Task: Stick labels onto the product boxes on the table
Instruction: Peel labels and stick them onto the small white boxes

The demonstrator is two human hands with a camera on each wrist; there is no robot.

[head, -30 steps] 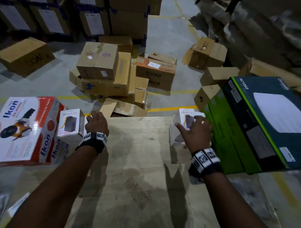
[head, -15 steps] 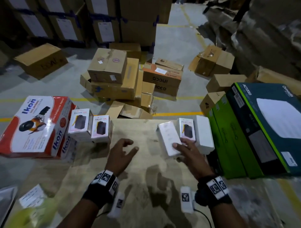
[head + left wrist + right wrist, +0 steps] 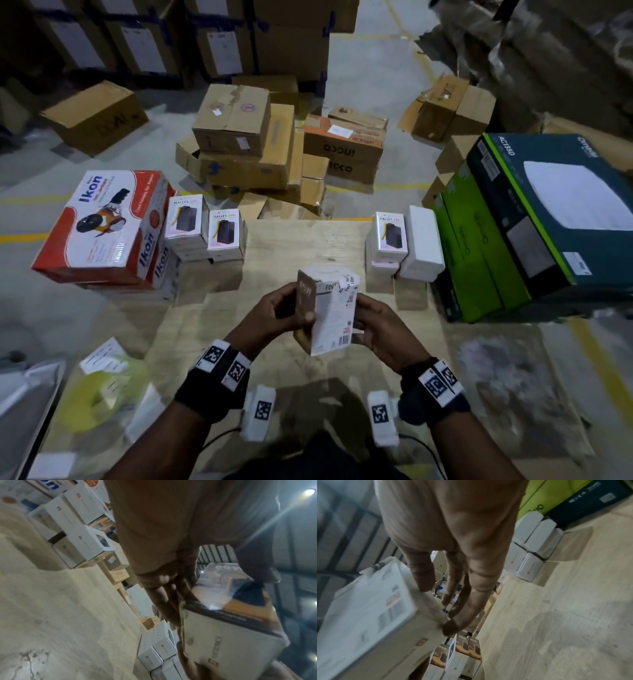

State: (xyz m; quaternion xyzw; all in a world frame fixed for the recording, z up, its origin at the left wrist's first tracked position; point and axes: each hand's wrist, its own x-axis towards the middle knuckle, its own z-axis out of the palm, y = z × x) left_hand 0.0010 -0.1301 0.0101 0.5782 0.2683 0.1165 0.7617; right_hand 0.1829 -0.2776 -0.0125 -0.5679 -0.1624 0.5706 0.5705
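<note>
Above the middle of the wooden table (image 3: 284, 246) I hold a small white product box (image 3: 330, 310) upright with both hands; a white sticker (image 3: 347, 282) shows near its top. My left hand (image 3: 274, 317) grips its brown left side, thumb on the front. My right hand (image 3: 378, 327) grips its right edge. The left wrist view shows the same box (image 3: 229, 639) against my left fingers (image 3: 169, 601). In the right wrist view the box (image 3: 368, 601) lies under my right fingers (image 3: 426, 577). More small white boxes stand at the table's far left (image 3: 205, 229) and far right (image 3: 404, 241).
Two red-and-white Ikon boxes (image 3: 102, 226) are stacked on the table's left. Green and dark boxes (image 3: 534, 219) are stacked on its right. A yellow-green roll (image 3: 92, 402) and white sheets (image 3: 102, 356) lie at the near left. Cardboard cartons (image 3: 246, 144) crowd the floor beyond.
My right hand pulled one white box from the right group towards me and lifted it. My left hand came in from the left boxes and took hold of its other side.
</note>
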